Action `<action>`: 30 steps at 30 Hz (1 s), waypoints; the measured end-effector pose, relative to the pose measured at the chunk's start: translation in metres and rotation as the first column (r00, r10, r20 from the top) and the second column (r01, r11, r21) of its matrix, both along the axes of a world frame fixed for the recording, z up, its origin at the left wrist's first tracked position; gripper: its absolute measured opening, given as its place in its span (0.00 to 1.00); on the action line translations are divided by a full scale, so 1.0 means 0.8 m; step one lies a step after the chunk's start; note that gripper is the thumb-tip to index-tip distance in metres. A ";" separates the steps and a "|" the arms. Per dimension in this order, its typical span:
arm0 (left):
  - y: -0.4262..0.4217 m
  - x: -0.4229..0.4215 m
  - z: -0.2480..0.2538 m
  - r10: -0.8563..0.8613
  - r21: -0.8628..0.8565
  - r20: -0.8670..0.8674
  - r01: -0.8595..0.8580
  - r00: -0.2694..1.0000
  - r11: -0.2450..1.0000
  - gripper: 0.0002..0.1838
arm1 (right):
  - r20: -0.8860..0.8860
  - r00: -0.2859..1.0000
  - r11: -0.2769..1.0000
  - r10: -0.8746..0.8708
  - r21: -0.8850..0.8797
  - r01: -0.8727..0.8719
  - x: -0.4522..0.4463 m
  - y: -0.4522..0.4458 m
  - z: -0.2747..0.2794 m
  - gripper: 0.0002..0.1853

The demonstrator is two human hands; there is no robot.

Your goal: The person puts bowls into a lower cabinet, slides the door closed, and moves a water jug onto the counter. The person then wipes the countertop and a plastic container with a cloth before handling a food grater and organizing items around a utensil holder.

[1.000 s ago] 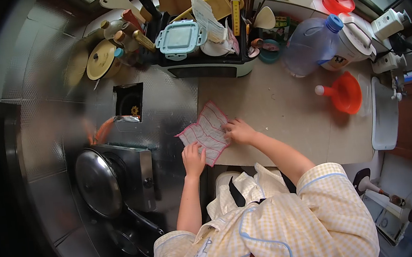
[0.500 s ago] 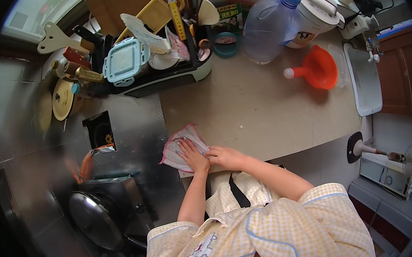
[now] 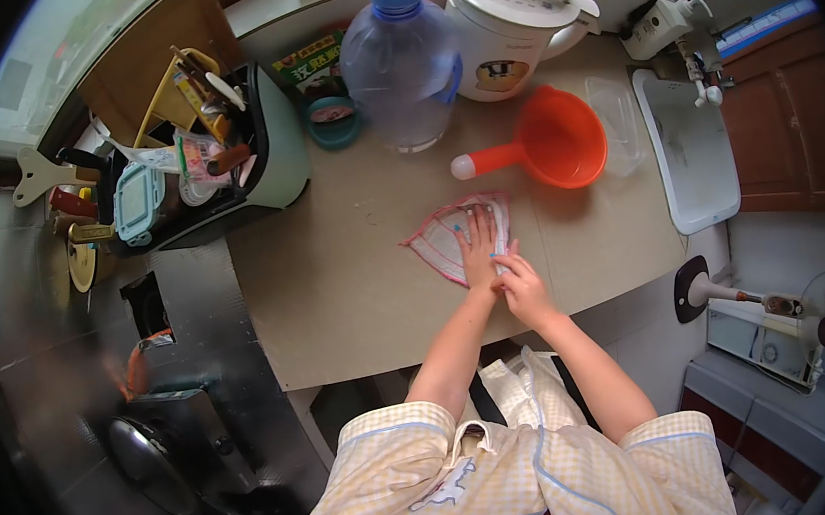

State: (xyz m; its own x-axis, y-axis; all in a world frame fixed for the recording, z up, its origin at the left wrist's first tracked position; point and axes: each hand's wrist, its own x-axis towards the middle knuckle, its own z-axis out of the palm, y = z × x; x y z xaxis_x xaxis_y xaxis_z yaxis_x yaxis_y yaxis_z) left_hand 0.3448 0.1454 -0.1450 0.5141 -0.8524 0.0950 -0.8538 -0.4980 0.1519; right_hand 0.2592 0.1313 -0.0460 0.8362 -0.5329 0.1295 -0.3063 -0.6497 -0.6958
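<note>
A thin whitish cloth point(image 3: 438, 245) with a pinkish-red edge lies spread on the brown countertop point(image 3: 358, 313). My left hand point(image 3: 479, 253) rests flat on it, palm down and fingers stretched out. Close against the left wrist, my right hand point(image 3: 527, 291) has its fingers bent, and their tips close on the cloth's right edge. Parts of the cloth are hidden under both hands. Beyond them sits an orange-red dipper point(image 3: 561, 136), its handle pointing left.
At the back stand a large clear bottle point(image 3: 399, 78) with a blue cap and a white lidded appliance point(image 3: 508, 21). A crowded dark rack point(image 3: 267, 162) occupies the left. To the right is a white sink point(image 3: 693, 148); a lidded pan point(image 3: 153, 466) is lower left.
Both hands and the cloth have moved right along the countertop, from its left front corner toward the dipper. My view has shifted to the right as well.
</note>
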 end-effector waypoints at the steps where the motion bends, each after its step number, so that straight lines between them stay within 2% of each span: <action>1: -0.009 -0.004 0.018 -0.001 -0.005 -0.001 0.001 1.000 1.000 0.42 | -0.006 1.000 1.000 -0.026 0.007 0.026 -0.017 -0.017 0.003 0.09; 3: -0.012 -0.004 0.055 -0.134 0.103 -0.303 0.172 0.944 0.980 0.42 | -0.011 0.999 0.999 -0.045 0.014 0.045 -0.032 -0.033 0.013 0.12; 4: -0.010 -0.002 0.044 -0.162 -0.027 -0.373 0.164 0.913 0.986 0.44 | 0.000 1.000 0.990 -0.014 0.138 0.014 -0.033 -0.037 0.022 0.16; 5: -0.003 0.004 0.040 -0.151 -0.023 -0.365 0.153 0.919 0.988 0.44 | 0.020 1.000 0.966 0.019 0.257 -0.023 -0.029 -0.042 0.032 0.20; 6: 0.004 0.014 0.038 -0.228 -0.106 -0.477 0.202 0.849 0.974 0.48 | 0.035 0.999 0.966 0.032 0.254 -0.040 -0.017 -0.049 0.042 0.20; 7: 0.011 0.025 0.030 -0.309 -0.194 -0.570 0.241 0.761 0.951 0.52 | 0.083 0.994 0.985 0.074 0.152 -0.086 0.002 -0.056 0.053 0.23; 8: 0.017 0.036 0.018 -0.256 -0.259 -0.814 0.068 0.522 0.963 0.53 | 0.126 0.985 0.991 0.117 0.046 -0.123 0.023 -0.062 0.060 0.26; 9: 0.026 0.049 0.031 -0.254 -0.261 -0.806 0.063 0.535 0.963 0.53 | 0.256 0.966 0.991 0.041 0.111 -0.072 0.052 -0.072 0.062 0.27; 10: 0.039 0.065 0.051 -0.338 -0.330 -0.788 0.110 0.514 0.937 0.51 | 0.308 0.943 0.946 -0.123 0.323 0.018 0.085 -0.080 0.072 0.25; 11: 0.054 0.083 0.067 -0.421 -0.397 -0.763 0.157 0.490 0.904 0.48 | 0.370 0.880 0.832 -0.300 0.552 0.051 0.119 -0.091 0.070 0.22; 12: 0.072 0.100 0.069 -0.341 -0.266 -0.746 0.213 0.573 0.940 0.42 | 0.405 0.827 0.795 -0.390 0.602 0.080 0.153 -0.107 0.085 0.21; 14: 0.085 0.148 0.111 -0.324 -0.266 -0.740 0.186 0.590 0.946 0.39 | 0.419 0.696 0.723 -0.583 0.659 0.209 0.221 -0.137 0.093 0.23; 15: 0.090 0.168 0.126 -0.299 -0.264 -0.752 0.148 0.588 0.953 0.36 | 0.424 0.674 0.757 -0.605 0.569 0.322 0.248 -0.154 0.083 0.24; 17: 0.088 0.215 0.128 -0.224 -0.352 -0.747 -0.086 0.626 0.932 0.31 | 0.270 0.749 0.752 -0.605 0.504 0.425 0.275 -0.175 0.075 0.24; 18: 0.084 0.237 0.131 -0.159 -0.332 -0.825 -0.238 0.543 0.913 0.30 | 0.274 0.741 0.748 -0.613 0.504 0.433 0.277 -0.171 0.083 0.24; 19: 0.077 0.256 0.137 -0.105 -0.293 -0.891 -0.382 0.442 0.876 0.29 | 0.162 0.785 0.764 -0.597 0.411 0.496 0.276 -0.168 0.096 0.22; 20: 0.070 0.271 0.142 -0.117 -0.298 -0.890 -0.370 0.441 0.880 0.29 | 0.042 0.810 0.779 -0.584 0.310 0.546 0.274 -0.163 0.108 0.20; 21: 0.064 0.281 0.149 -0.121 -0.333 -0.881 -0.419 0.457 0.845 0.31 | 0.044 0.802 0.773 -0.596 0.305 0.557 0.268 -0.153 0.113 0.20; 23: 0.055 0.290 0.154 -0.136 -0.369 -0.874 -0.456 0.466 0.810 0.34 | 0.107 0.857 0.782 -0.503 0.479 0.399 0.254 -0.127 0.119 0.11; 24: 0.051 0.292 0.153 -0.146 -0.384 -0.858 -0.427 0.492 0.819 0.37 | 0.143 0.845 0.734 -0.515 0.583 0.349 0.252 -0.126 0.103 0.09; 27: 0.047 0.290 0.150 -0.177 -0.400 -0.836 -0.355 0.520 0.845 0.43 | 0.192 0.809 0.726 -0.556 0.586 0.360 0.246 -0.099 0.097 0.08; 29: 0.045 0.289 0.143 -0.193 -0.394 -0.833 -0.313 0.518 0.864 0.46 | 0.206 0.831 0.765 -0.517 0.548 0.339 0.242 -0.074 0.106 0.07; 30: 0.045 0.289 0.142 -0.267 -0.482 -0.801 -0.313 0.536 0.818 0.49 | 0.218 0.852 0.795 -0.476 0.521 0.311 0.238 -0.063 0.109 0.07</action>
State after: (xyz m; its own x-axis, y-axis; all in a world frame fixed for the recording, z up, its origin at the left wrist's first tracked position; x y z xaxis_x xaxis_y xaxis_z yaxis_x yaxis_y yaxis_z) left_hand 0.5764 0.1816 -0.0317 0.6169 -0.7864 0.0334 -0.1832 -0.1022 0.9777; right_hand 0.4496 0.0810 0.0413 0.4925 -0.8702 0.0119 -0.1696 -0.1093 -0.9794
